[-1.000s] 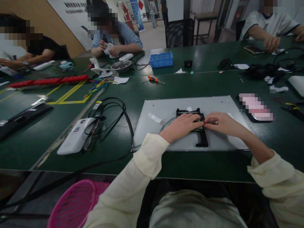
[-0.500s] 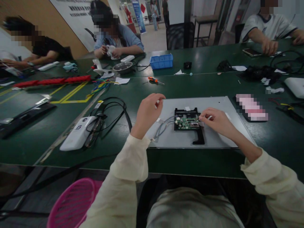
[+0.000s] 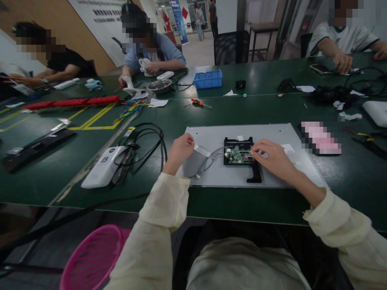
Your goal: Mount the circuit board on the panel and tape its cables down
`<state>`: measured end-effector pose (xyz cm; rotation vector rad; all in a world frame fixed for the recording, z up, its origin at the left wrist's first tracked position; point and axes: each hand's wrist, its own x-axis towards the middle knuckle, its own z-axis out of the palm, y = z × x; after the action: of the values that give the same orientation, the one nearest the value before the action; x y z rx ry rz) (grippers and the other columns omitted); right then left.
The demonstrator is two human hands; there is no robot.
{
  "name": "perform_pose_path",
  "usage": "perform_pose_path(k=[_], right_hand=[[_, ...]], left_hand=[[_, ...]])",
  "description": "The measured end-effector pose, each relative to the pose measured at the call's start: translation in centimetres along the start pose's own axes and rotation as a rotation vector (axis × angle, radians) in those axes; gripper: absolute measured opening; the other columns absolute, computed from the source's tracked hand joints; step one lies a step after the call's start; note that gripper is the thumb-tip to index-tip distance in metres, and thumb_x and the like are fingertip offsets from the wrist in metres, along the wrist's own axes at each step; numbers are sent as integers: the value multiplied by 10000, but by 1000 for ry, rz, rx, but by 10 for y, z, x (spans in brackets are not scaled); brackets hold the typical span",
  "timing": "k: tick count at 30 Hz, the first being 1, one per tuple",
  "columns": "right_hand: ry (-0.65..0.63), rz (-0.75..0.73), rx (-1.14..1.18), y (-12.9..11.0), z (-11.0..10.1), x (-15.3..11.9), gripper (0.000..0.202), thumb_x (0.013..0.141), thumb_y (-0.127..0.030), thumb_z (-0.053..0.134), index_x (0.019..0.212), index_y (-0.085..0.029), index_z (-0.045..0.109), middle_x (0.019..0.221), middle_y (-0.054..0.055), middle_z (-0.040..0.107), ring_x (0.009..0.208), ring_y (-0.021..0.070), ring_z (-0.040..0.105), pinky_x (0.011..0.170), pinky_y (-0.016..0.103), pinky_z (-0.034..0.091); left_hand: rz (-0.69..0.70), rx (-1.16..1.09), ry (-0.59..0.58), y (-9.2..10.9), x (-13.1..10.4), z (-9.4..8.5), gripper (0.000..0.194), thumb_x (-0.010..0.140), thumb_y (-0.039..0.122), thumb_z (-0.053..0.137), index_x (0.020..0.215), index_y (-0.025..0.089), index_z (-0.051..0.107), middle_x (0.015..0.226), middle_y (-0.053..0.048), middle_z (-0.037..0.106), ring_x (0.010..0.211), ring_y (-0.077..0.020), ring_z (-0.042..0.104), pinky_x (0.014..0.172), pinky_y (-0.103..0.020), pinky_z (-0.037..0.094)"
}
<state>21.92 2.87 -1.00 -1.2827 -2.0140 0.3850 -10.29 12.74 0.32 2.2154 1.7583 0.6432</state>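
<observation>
A flat grey metal panel (image 3: 208, 131) lies on the green table in front of me. On it sits a black plastic bracket (image 3: 256, 173) with a green circuit board (image 3: 237, 156) in it. Grey wires (image 3: 208, 159) run from the board's left side. My right hand (image 3: 273, 159) is closed in a pinch at the board's right end; what lies between the fingertips is too small to name. Over the panel's left edge, my left hand (image 3: 180, 152) has its fingers pinched together, their contents hidden. A whitish strip (image 3: 202, 151) lies just right of those fingertips.
Left of the panel are a white power bank (image 3: 102, 167) and black cables (image 3: 155, 133). A pink phone (image 3: 321, 138) lies right. Beyond are an orange screwdriver (image 3: 198, 102) and a blue basket (image 3: 207, 79). Several people sit around the table. A pink basket (image 3: 90, 257) stands below.
My left hand has moved left and lower, uncovering the whitish strip and the panel's far left corner. My right hand has shifted slightly left over the board's end.
</observation>
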Motion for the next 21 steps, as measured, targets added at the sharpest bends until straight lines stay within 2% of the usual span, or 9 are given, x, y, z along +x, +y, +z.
perform_pose_path(k=[3, 6, 10, 12, 14, 17, 21], right_hand=[[0, -12, -29, 1, 1, 0, 142, 897, -234, 499, 830, -205, 621, 946, 65, 636, 868, 201, 606, 752, 339, 482], [-10, -30, -50, 2, 2, 0, 136, 892, -214, 497, 830, -207, 618, 954, 66, 637, 877, 206, 604, 769, 349, 476], [-17, -55, -76, 4, 3, -1, 142, 893, -214, 488, 832, -213, 616, 965, 68, 639, 901, 218, 604, 792, 368, 472], [-24, -50, -87, 4, 3, -1, 143, 895, -223, 487, 835, -216, 617, 968, 67, 641, 897, 222, 606, 785, 370, 473], [-31, -41, -93, 2, 2, -2, 143, 894, -225, 488, 837, -217, 619, 972, 67, 644, 897, 226, 609, 782, 373, 473], [-25, -41, -88, -1, 0, -3, 142, 889, -213, 491, 838, -213, 623, 976, 69, 646, 898, 227, 611, 787, 370, 472], [-23, -53, -83, -2, -1, -2, 145, 892, -206, 486, 854, -207, 626, 976, 74, 645, 903, 229, 609, 802, 375, 476]], left_hand=[[-1, -68, 46, 3, -1, -6, 85, 770, 199, 531, 811, 189, 605, 809, -33, 653, 737, -164, 591, 701, -264, 437], [3, -82, 79, 6, -4, -5, 129, 795, 277, 546, 861, 184, 607, 834, -38, 652, 725, -155, 583, 691, -261, 438], [14, -4, -34, 6, -8, 4, 253, 803, 419, 576, 881, 181, 610, 808, -46, 642, 724, -176, 589, 657, -271, 433], [25, 12, -76, 5, -8, 7, 227, 792, 392, 589, 891, 189, 611, 771, -31, 636, 717, -179, 594, 654, -270, 431], [36, -15, -70, 4, -7, 7, 166, 773, 309, 590, 892, 195, 612, 752, -16, 629, 717, -171, 595, 665, -266, 433], [45, -135, -7, 7, -6, 0, 118, 760, 252, 569, 848, 188, 616, 750, -12, 627, 729, -156, 588, 692, -263, 442], [32, -442, 15, 17, -12, -13, 183, 779, 347, 572, 839, 179, 610, 779, -14, 633, 721, -136, 576, 679, -253, 453]])
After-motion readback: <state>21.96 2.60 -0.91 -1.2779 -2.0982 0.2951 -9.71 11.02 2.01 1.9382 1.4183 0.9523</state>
